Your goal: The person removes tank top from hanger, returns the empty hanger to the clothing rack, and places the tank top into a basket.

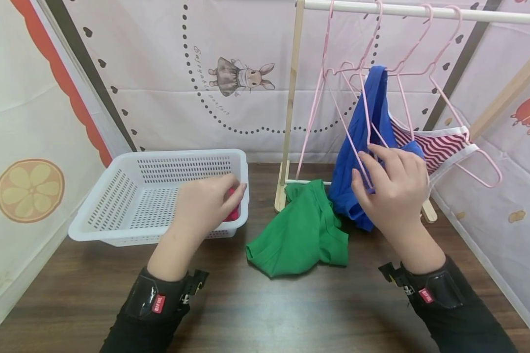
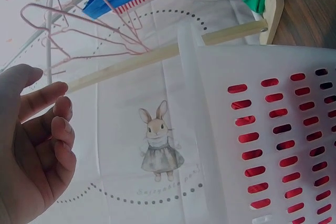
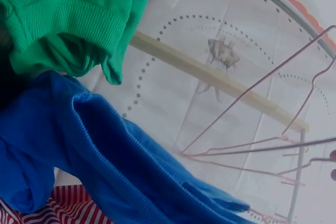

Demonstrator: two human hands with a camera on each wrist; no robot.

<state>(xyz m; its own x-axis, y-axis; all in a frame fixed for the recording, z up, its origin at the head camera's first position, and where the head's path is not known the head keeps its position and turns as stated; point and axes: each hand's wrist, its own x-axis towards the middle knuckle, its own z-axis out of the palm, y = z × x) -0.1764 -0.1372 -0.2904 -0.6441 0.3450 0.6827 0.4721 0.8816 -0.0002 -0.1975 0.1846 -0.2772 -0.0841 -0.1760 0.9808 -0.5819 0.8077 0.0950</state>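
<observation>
My left hand (image 1: 207, 201) is over the right end of a white slotted basket (image 1: 159, 235), fingers loosely bent and holding nothing. Below it, partly hidden, lies red cloth (image 1: 233, 208); red also shows through the slots in the left wrist view. My right hand (image 1: 395, 181) is raised in front of a blue garment (image 1: 355, 137), its fingertips close to the lower part of a pink hanger (image 1: 368, 110). That blue garment drapes from the hangers, its ribbed edge (image 3: 131, 166) showing in the right wrist view. A crumpled green garment (image 1: 298, 235) lies on the table between the hands.
A rack with a white rail (image 1: 424, 11) and wooden post (image 1: 293, 93) stands at the back right, carrying several pink hangers. On the right hangs a red-and-white striped garment (image 1: 446, 147). Printed cloth walls (image 1: 159, 113) surround the wooden table (image 1: 256, 314).
</observation>
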